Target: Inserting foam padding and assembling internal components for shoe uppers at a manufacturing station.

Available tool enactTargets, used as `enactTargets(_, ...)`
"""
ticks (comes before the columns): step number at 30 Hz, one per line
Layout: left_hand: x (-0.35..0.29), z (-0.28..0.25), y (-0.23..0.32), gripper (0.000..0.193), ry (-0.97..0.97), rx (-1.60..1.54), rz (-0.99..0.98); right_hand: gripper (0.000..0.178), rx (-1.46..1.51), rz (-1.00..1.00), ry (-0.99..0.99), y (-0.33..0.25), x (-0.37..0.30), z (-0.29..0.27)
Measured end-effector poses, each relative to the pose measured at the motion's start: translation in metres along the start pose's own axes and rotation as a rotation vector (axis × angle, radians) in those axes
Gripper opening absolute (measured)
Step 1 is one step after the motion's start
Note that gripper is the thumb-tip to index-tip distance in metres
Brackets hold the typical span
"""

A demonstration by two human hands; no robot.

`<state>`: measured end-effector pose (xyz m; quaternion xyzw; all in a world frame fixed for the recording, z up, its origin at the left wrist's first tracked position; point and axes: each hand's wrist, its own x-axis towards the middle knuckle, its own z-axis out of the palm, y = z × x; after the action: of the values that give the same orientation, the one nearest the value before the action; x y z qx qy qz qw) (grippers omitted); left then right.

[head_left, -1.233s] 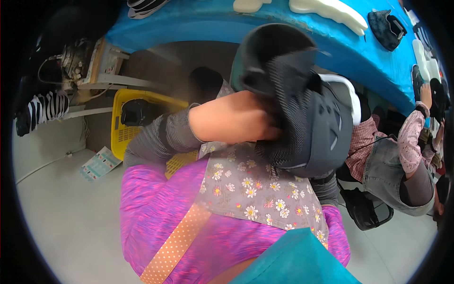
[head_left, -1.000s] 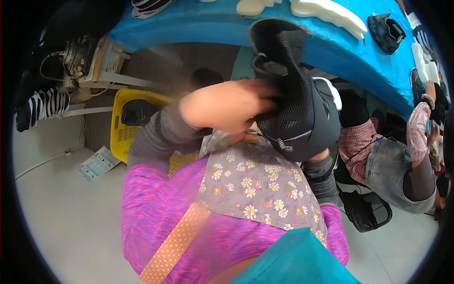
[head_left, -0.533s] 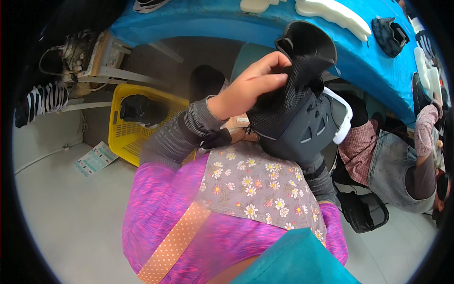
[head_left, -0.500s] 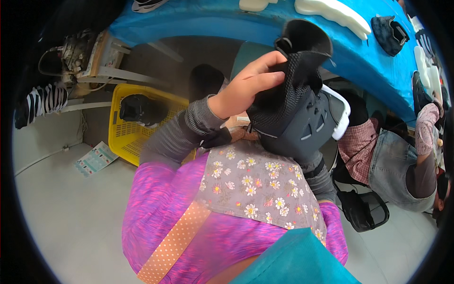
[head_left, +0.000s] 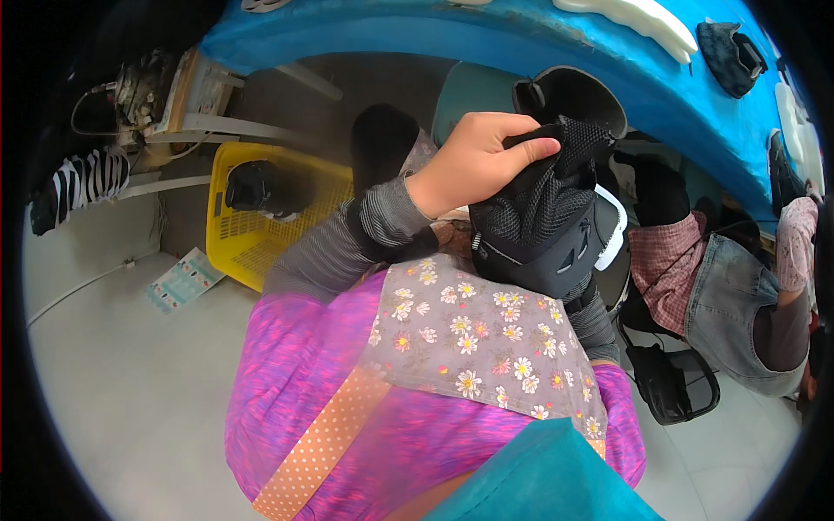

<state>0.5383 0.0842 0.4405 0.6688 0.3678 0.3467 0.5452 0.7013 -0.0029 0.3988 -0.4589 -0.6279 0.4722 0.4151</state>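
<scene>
A black boot upper [head_left: 530, 217] with a mesh body, a stiff slotted shell and a tall dark cuff is held above my lap. My left hand [head_left: 478, 165] pinches the black mesh at its top edge between thumb and fingers. A white rounded rim [head_left: 615, 230] shows along the boot's right side. My right forearm, in a grey striped sleeve [head_left: 593, 326], runs up behind the boot. The boot hides most or all of my right hand, so its fingers do not show clearly. Beneath the boot lies my grey flowered apron [head_left: 469, 330].
At left is a yellow basket [head_left: 228, 234] with a dark shoe piece [head_left: 249, 185] inside. A blue-covered table [head_left: 391, 43] spans the far side, bearing white foot-shaped forms [head_left: 638, 22] and a dark upper [head_left: 731, 59]. A co-worker [head_left: 738, 304] sits at right near a black bag [head_left: 665, 382].
My left hand has shifted right and slightly down, its grip now on bunched mesh. The boot has come down and its cuff tips away. The whole view has shifted slightly.
</scene>
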Motion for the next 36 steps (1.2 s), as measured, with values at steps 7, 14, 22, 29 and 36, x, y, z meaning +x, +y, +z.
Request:
enactTargets(7, -0.001, 0.002, -0.006, 0.032, 0.101, 0.045, 0.088, 0.053, -0.038, 0.004, -0.011, -0.001, -0.001, 0.002)
enactTargets(14, 0.002, -0.014, -0.014, 0.031, 0.03, 0.161, 0.083, 0.052, -0.043, -0.001, -0.018, -0.001, 0.004, 0.01)
enactTargets(22, -0.006, -0.007, -0.011, 0.029, 0.176, 0.16, 0.164, 0.051, -0.053, 0.009, -0.016, -0.002, 0.002, 0.003)
enactTargets(29, -0.01, 0.004, -0.029, 0.027, 0.299, 0.125, 0.181, 0.051, -0.062, 0.029, 0.005, -0.004, -0.005, 0.003)
enactTargets(36, -0.014, 0.002, -0.012, 0.026, 0.282, 0.095, 0.137, 0.05, -0.058, 0.034, 0.011, -0.002, -0.001, 0.005)
